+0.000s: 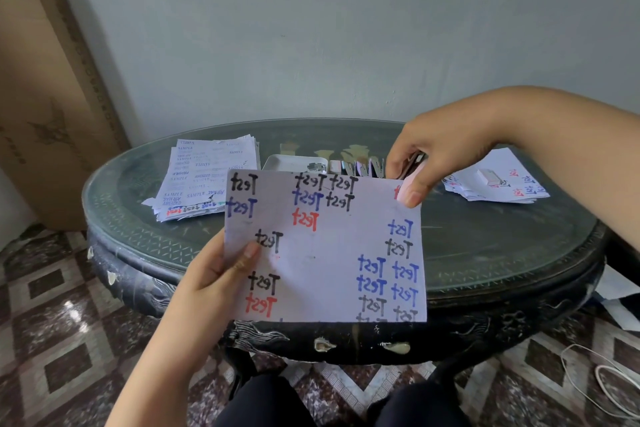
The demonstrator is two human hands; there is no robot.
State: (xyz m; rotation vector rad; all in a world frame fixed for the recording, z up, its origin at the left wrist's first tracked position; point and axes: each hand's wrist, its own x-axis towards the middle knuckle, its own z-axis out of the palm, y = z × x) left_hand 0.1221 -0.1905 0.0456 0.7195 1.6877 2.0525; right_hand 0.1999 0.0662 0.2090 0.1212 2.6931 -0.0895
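I hold a white sheet of paper (322,250) upright in front of me, above the near edge of the round dark table (502,246). It is covered in mirrored "Test" stamps in black, blue and red. My left hand (221,270) pinches its left edge, thumb on the front. My right hand (426,159) pinches the top right corner with the thumb, and its fingers also curl round a dark stamp-like object behind the paper.
A stack of stamped papers (207,177) lies at the table's back left, another pile with a small white block (498,180) at the right. A white tray (294,163) and several stamps stand behind the sheet. A cardboard box (48,107) leans left. White cable (606,381) on the floor.
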